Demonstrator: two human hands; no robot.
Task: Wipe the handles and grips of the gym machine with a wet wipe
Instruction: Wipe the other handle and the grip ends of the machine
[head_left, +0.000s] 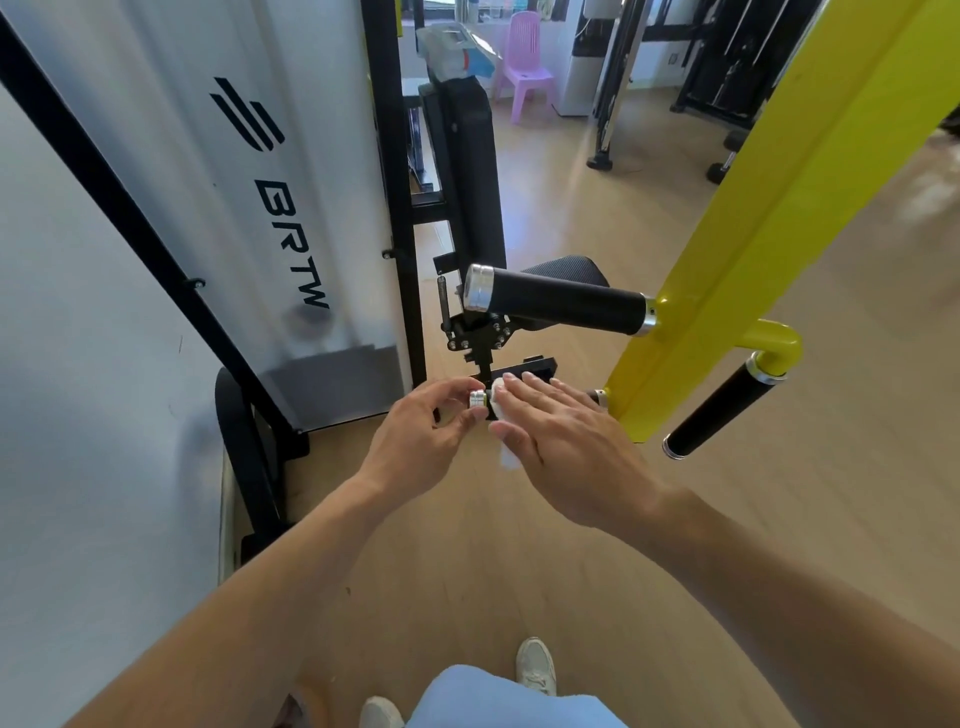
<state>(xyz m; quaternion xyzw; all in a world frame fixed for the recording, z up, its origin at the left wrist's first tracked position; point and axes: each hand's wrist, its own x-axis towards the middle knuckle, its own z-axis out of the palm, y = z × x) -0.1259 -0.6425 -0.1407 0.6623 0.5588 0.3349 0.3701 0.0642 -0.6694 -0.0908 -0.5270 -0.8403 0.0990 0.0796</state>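
Two hands — left hand (415, 441), right hand (561, 441) — wet wipe (500, 415), grip cap (478, 400)

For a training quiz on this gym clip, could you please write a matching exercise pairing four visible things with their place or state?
Things:
1. white wet wipe
2. upper black rubber grip
3. pink plastic chair
4. left hand

Places or states:
A. far across the room
B. under the right hand
C. pinching a silver end cap
D. untouched, jutting from the yellow steel frame

Pairs: 1-B, 2-D, 3-A, 4-C
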